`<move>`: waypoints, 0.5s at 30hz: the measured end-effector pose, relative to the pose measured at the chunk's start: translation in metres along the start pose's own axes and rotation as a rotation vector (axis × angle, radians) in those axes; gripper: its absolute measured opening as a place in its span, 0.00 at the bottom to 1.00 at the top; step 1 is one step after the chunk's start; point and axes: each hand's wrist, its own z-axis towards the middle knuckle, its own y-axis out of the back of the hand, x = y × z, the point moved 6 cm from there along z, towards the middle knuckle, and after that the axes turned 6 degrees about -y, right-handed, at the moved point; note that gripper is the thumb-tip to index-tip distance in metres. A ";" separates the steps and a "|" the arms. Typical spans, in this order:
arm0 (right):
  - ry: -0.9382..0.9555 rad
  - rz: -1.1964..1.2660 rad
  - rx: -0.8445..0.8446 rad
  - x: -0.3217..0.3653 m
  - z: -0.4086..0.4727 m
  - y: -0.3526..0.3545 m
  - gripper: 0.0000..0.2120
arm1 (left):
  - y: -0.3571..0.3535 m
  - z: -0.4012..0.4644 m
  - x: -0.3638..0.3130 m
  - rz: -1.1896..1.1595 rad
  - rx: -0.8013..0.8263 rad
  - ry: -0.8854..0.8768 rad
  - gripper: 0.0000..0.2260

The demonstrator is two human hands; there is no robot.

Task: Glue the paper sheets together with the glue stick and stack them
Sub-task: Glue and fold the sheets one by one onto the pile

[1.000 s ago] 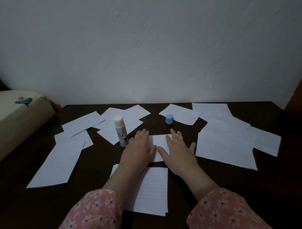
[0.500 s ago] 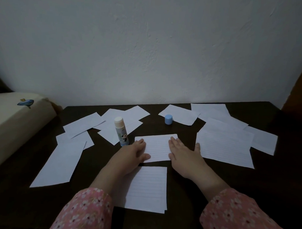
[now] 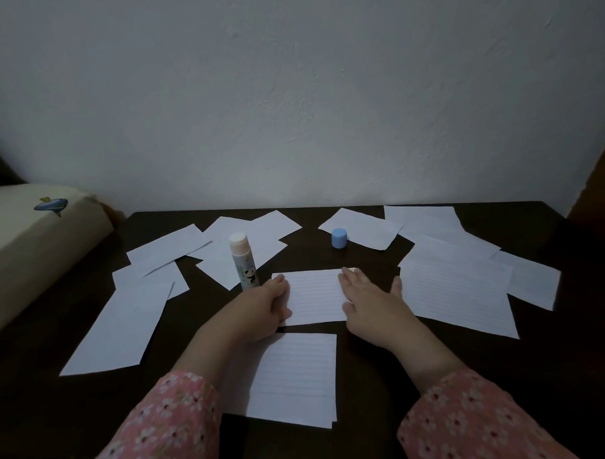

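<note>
Both hands lie flat, holding nothing: the left hand (image 3: 262,308) and right hand (image 3: 372,300) press opposite ends of a lined sheet (image 3: 313,296) on the dark counter (image 3: 384,363). The glue stick (image 3: 243,262) (uncapped) stands upright just beside the left hand.

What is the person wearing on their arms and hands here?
Both arms wear pink sleeves printed with small pale flowers, the left sleeve and right sleeve ending above the wrists. The left hand and right hand are bare; no gloves, rings or watch visible.
</note>
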 end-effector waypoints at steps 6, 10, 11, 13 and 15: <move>-0.018 0.070 -0.116 -0.002 -0.001 0.003 0.27 | 0.019 -0.018 0.011 -0.192 -0.400 -0.031 0.15; -0.101 0.228 -0.385 -0.010 -0.004 0.017 0.22 | 0.039 -0.034 0.028 -0.321 -0.796 0.122 0.06; -0.126 0.221 -0.392 -0.010 -0.003 0.017 0.22 | 0.038 -0.034 0.034 -0.356 -0.836 0.188 0.09; -0.178 0.177 -0.346 -0.010 0.001 0.013 0.27 | 0.032 -0.029 0.046 -0.440 -0.860 0.296 0.17; -0.210 0.141 -0.301 -0.010 0.005 0.008 0.32 | 0.028 -0.021 0.052 -0.484 -0.822 0.331 0.27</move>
